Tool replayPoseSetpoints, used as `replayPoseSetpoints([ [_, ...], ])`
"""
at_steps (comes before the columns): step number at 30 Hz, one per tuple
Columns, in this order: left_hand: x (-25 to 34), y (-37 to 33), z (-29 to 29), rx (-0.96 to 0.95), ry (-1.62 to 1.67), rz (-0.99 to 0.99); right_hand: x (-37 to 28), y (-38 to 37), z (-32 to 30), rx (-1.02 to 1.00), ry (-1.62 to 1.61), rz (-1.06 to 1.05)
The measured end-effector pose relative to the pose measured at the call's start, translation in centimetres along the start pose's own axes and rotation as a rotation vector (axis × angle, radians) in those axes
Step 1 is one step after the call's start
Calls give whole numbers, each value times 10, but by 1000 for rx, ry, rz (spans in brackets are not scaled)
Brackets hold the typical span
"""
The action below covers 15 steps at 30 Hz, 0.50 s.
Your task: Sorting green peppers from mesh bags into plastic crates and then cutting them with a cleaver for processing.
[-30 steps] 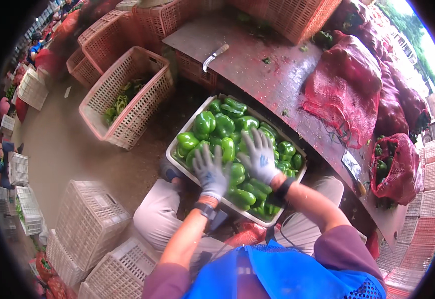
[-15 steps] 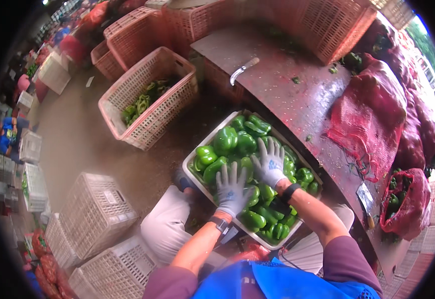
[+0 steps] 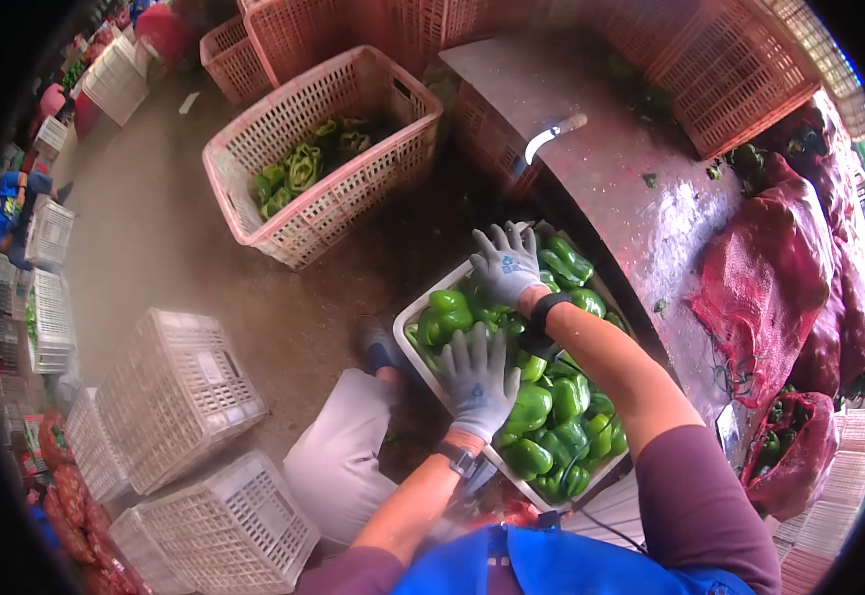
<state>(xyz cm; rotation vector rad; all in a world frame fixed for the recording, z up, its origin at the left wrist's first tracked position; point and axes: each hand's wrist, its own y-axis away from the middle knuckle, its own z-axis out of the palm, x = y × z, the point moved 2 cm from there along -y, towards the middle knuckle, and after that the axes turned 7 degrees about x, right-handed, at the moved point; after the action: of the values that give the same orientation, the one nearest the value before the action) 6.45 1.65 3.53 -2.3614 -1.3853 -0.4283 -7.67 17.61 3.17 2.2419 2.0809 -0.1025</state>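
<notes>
A pale rectangular crate point(image 3: 407, 342) heaped with glossy green bell peppers point(image 3: 569, 397) stands in front of me, between my legs. My left hand point(image 3: 479, 385), in a grey work glove, lies over the peppers near the crate's left side, fingers spread. Farther up, my right hand point(image 3: 508, 266), gloved alike, rests with its fingers spread on peppers by the far-left rim. Both palms face down, and neither hand grips a pepper. What lies beneath the palms is hidden.
A pink crate point(image 3: 328, 203) holding pepper scraps stands ahead. To the right, a table point(image 3: 591, 178) bears a curved knife point(image 3: 551, 137) and red mesh sacks point(image 3: 769, 268). White crates point(image 3: 179, 397) are stacked at left. Far left, a person in blue point(image 3: 6, 208) is seen.
My right hand has moved from the crate's middle to its far-left rim. My left hand stays spread over the left side. The whole view has shifted somewhat.
</notes>
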Motion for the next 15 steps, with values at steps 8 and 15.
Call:
replayPoseSetpoints([
  [8,4,-15,0,-2,17,9,-6,-18,12,264,71,46],
  [15,-4,-19,-9,64,14,56,23,0,-28,169,-47,142],
])
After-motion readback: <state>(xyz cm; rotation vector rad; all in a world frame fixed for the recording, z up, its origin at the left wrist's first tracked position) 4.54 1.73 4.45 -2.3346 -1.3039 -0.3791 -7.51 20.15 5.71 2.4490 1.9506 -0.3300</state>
